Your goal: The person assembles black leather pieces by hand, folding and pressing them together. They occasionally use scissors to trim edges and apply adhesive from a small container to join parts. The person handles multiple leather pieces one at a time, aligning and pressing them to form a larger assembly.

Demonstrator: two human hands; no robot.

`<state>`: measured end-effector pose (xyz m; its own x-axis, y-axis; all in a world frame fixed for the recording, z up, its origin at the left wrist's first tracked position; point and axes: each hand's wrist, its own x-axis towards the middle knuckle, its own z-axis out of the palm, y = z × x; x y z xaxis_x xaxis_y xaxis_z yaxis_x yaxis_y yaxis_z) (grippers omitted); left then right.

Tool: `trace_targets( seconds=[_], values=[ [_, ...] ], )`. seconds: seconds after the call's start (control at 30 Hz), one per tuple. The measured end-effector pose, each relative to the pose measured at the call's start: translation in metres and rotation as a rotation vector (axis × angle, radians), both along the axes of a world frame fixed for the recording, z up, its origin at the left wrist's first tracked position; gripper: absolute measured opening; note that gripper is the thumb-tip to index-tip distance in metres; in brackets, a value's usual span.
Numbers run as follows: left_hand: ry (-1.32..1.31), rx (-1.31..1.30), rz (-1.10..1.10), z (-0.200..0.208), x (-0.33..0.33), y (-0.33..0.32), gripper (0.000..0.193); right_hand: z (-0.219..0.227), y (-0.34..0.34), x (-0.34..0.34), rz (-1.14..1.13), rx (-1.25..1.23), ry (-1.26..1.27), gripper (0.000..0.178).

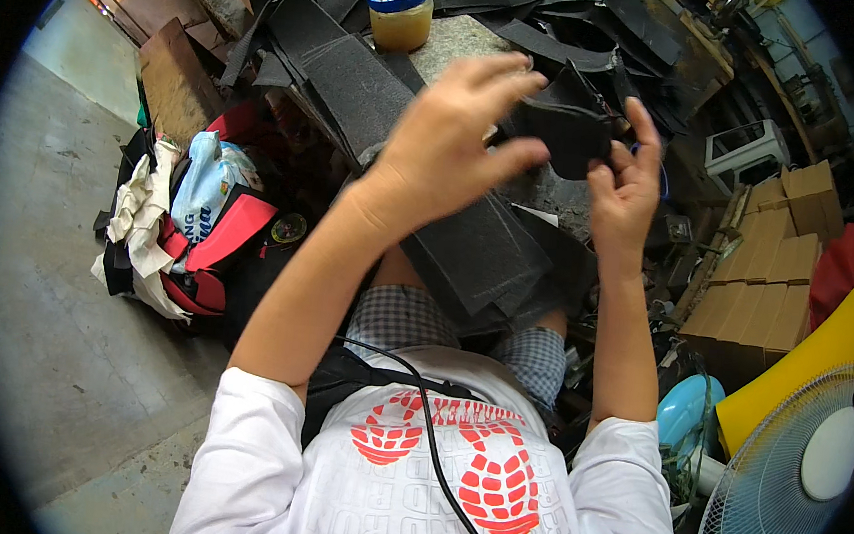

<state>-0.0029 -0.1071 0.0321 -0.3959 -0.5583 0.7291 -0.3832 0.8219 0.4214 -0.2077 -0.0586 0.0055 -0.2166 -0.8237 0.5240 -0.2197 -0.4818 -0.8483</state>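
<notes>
Over the grey surface (456, 46), a small black piece (565, 142) sits between the hands. Right hand (625, 194) appears to pinch its right edge, index finger raised. Left hand (447, 138) blurred, fingers spread, gripping nothing obvious; contact unclear. Good handling, I judge: steady right pinch, light left fingertips, both clear of the blue-rimmed jar (402, 26).

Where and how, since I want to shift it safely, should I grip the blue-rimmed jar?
Probably grip the jar around its rounded body, below the blue rim, coming from the person's side: it stands upright, with black sheets at its left.
</notes>
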Motion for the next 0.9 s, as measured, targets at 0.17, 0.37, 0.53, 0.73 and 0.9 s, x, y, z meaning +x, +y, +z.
trace_targets(
  seconds=[0.17, 0.37, 0.53, 0.73, 0.9],
  values=[
    [0.196, 0.264, -0.144, 0.004, -0.035, 0.014, 0.038, 0.035, 0.034, -0.007, 0.001, -0.194, 0.071, 0.073],
    [0.498, 0.615, -0.456, 0.014, -0.057, 0.029, 0.012, 0.073, 0.068, -0.026, -0.110, -0.105, 0.139, 0.073],
    [0.468, 0.605, -0.273, 0.020, -0.055, 0.062, 0.011, 0.092, 0.082, -0.038, 0.006, -0.040, 0.140, 0.072],
    [0.563, 0.623, -0.332, 0.030, -0.045, 0.097, 0.011, 0.096, 0.111, -0.029, 0.117, 0.016, 0.022, 0.076],
    [0.419, 0.470, -0.176, 0.021, -0.032, 0.098, 0.019, 0.067, 0.101, -0.015, 0.110, -0.009, 0.030, 0.075]
  ],
)
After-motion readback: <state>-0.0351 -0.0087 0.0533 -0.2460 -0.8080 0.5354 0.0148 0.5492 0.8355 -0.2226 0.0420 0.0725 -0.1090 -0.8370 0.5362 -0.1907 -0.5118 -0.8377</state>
